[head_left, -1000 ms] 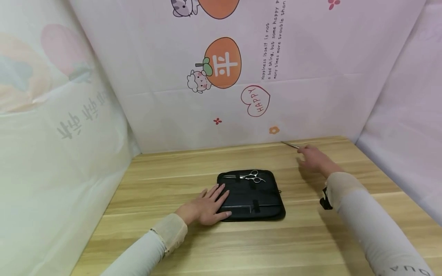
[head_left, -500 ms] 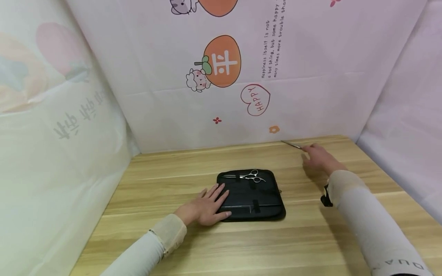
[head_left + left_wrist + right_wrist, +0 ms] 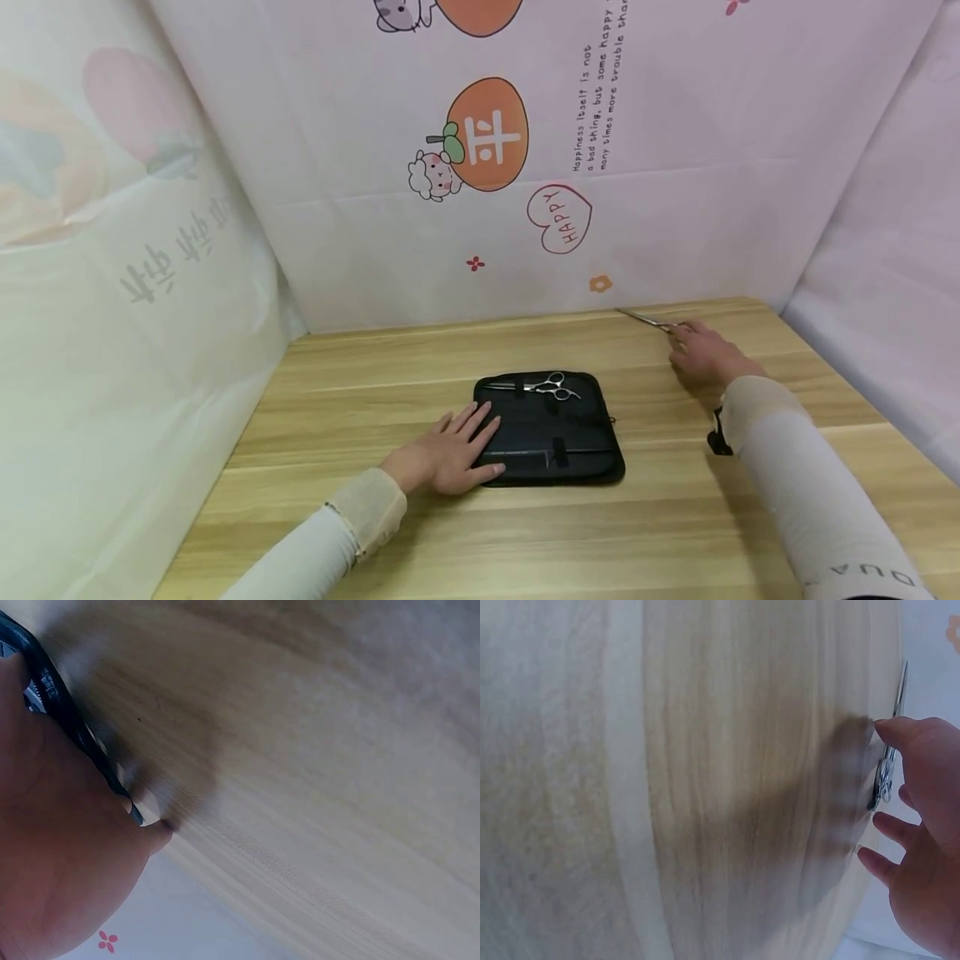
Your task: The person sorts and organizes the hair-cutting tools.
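Note:
A flat black case (image 3: 517,427) lies on the wooden table, with a silver pair of scissors (image 3: 551,385) strapped along its far side. My left hand (image 3: 453,454) rests on the case's left edge, fingers spread. At the back right, a second pair of silver scissors (image 3: 645,319) lies by the table's rear edge, blades toward the wall. Over its handles is my right hand (image 3: 705,350), covering part of them. In the right wrist view the fingers of this hand (image 3: 930,832) are loosely spread, and the thumb overlaps the scissors (image 3: 885,780).
A strap and a thin long item (image 3: 517,452) lie along the near side of the case. A white printed cloth (image 3: 420,267) hangs right behind the table (image 3: 360,367), and similar white cloth closes off both sides.
My right hand has slid a little to the right, baring more of the second scissors, which stay in place. The left hand and the case have not moved.

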Action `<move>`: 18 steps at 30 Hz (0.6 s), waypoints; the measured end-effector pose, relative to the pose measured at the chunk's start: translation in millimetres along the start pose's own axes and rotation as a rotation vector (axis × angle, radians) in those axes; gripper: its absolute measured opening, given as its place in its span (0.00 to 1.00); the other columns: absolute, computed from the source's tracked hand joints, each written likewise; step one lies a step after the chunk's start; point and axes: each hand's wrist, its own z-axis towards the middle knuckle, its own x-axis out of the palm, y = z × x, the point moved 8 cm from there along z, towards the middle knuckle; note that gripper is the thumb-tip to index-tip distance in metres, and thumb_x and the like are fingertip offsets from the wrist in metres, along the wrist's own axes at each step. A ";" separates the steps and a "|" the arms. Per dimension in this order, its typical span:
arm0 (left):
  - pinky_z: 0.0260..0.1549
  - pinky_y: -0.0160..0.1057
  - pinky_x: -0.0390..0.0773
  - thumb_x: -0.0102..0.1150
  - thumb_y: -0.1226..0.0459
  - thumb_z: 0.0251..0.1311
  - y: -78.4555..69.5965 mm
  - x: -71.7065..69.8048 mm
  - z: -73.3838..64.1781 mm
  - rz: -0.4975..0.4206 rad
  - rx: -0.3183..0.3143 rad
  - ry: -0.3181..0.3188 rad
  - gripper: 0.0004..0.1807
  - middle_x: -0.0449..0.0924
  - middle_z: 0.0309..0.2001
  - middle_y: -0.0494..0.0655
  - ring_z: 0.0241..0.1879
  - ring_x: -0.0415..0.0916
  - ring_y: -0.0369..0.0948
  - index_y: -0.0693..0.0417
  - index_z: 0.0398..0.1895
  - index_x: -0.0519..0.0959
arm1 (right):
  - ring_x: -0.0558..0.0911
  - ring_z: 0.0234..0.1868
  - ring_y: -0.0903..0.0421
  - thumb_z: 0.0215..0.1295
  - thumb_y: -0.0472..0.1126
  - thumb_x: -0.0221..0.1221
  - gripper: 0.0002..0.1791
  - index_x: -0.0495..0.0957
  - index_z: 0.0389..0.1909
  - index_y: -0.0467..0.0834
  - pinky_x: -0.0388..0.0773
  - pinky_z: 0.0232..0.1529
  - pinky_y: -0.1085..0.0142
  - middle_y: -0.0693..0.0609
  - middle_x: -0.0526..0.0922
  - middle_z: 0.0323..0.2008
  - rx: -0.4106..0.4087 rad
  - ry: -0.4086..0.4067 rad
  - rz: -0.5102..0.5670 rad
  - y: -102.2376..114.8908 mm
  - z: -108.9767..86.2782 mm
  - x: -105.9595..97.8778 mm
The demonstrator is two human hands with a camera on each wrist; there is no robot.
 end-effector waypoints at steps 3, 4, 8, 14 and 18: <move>0.77 0.56 0.43 0.28 0.31 0.74 -0.2 -0.2 -0.1 -0.004 0.001 -0.002 0.45 0.29 0.84 0.46 0.82 0.29 0.46 0.43 0.85 0.41 | 0.59 0.66 0.16 0.76 0.44 0.47 0.34 0.56 0.75 0.28 0.66 0.54 0.24 0.22 0.52 0.72 0.003 0.017 -0.026 -3.2 1.3 2.0; 0.77 0.56 0.43 0.28 0.31 0.74 -0.2 0.4 0.0 -0.004 0.001 -0.001 0.45 0.29 0.84 0.46 0.82 0.29 0.46 0.43 0.85 0.41 | 0.59 0.66 0.16 0.77 0.44 0.47 0.34 0.56 0.75 0.28 0.66 0.55 0.24 0.22 0.51 0.72 0.005 0.022 -0.029 -4.0 1.9 2.9; 0.77 0.57 0.43 0.29 0.32 0.74 0.2 2.2 0.6 -0.012 0.003 -0.001 0.44 0.29 0.84 0.47 0.82 0.29 0.47 0.43 0.85 0.41 | 0.58 0.66 0.16 0.77 0.44 0.45 0.34 0.55 0.76 0.29 0.65 0.56 0.24 0.21 0.50 0.73 0.013 0.044 -0.035 -5.1 3.1 5.0; 0.77 0.57 0.43 0.28 0.32 0.74 0.2 0.1 1.3 -0.010 0.004 -0.010 0.45 0.29 0.84 0.47 0.82 0.29 0.47 0.43 0.85 0.41 | 0.59 0.66 0.16 0.76 0.44 0.43 0.33 0.56 0.76 0.31 0.63 0.55 0.22 0.22 0.51 0.73 0.031 0.068 -0.049 -4.0 3.9 4.0; 0.77 0.56 0.43 0.28 0.31 0.74 0.4 -0.5 1.2 -0.010 0.003 -0.007 0.45 0.29 0.84 0.46 0.82 0.29 0.46 0.43 0.85 0.41 | 0.62 0.66 0.17 0.76 0.44 0.44 0.32 0.60 0.74 0.30 0.66 0.53 0.23 0.23 0.54 0.73 0.027 0.072 -0.070 -2.0 4.3 3.1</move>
